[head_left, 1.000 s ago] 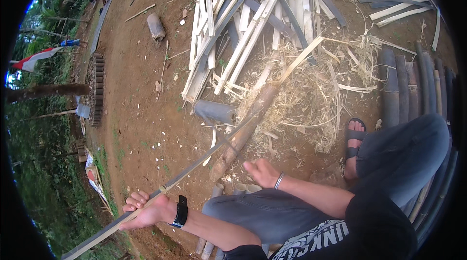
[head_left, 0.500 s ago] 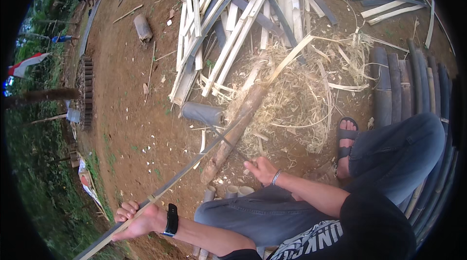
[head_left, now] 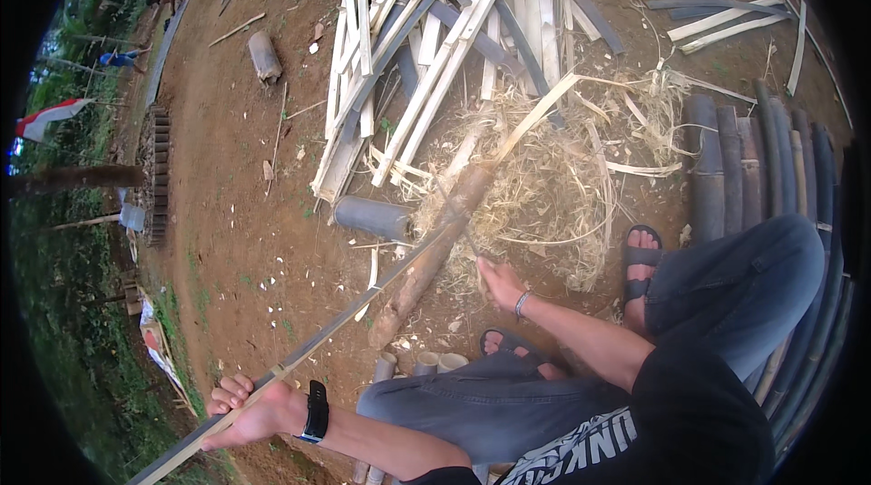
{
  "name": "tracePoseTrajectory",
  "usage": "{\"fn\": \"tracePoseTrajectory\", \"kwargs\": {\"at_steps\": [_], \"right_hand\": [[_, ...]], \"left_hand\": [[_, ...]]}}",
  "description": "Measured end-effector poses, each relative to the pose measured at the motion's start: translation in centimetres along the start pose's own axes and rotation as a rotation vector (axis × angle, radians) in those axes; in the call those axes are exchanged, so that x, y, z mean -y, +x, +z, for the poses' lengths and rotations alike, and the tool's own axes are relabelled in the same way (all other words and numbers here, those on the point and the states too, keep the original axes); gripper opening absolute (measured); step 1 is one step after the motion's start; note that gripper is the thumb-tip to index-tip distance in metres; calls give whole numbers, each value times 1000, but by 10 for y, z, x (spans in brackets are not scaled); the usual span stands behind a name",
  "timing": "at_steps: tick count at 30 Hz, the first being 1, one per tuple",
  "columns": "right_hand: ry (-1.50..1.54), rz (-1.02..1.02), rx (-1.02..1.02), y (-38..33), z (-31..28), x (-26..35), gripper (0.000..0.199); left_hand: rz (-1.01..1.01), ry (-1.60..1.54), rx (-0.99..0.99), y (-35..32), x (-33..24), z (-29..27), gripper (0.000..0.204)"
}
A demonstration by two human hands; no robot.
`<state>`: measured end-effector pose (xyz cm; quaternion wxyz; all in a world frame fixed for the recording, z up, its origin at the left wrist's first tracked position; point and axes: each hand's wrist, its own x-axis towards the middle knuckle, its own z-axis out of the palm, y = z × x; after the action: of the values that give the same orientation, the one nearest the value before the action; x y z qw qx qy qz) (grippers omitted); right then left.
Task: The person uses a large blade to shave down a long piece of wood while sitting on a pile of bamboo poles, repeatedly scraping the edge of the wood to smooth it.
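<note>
My left hand (head_left: 256, 409), with a black watch on its wrist, is wrapped round a long bamboo strip (head_left: 337, 325). The strip slants up and away to the right, dark on one side and pale on the other. It lies across a brown log (head_left: 419, 281) on the ground. My right hand (head_left: 501, 284) is closed on a knife, its grip mostly hidden in my fingers. The thin dark blade (head_left: 469, 238) reaches forward across the strip above the log; motion smears it. Beyond, the strip's far part (head_left: 543, 113) looks pale and bare.
Curly bamboo shavings (head_left: 558, 190) cover the ground past the log. Split bamboo slats (head_left: 454, 40) are piled at the far side. A short bamboo section (head_left: 372, 217) lies left of the log. Dark bamboo poles (head_left: 712, 172) are at my right. Cut bamboo tubes (head_left: 426, 363) stand near my knee.
My right hand has moved forward and slightly right with the knife, its blade sliding farther up the strip. My left hand has stayed nearly in place. A second sandalled foot now shows.
</note>
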<state>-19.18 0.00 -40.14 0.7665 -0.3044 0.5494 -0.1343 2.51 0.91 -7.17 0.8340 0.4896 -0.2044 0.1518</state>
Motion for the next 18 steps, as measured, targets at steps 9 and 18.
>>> {"fn": "tracePoseTrajectory", "kwargs": {"at_steps": [9, 18], "right_hand": [[9, 94, -12, 6, -4, -3, 69], [-181, -165, -185, 36, -19, -15, 76]], "left_hand": [[5, -18, 17, 5, -4, -10, 62], [-20, -42, -42, -7, -1, 13, 60]]}}
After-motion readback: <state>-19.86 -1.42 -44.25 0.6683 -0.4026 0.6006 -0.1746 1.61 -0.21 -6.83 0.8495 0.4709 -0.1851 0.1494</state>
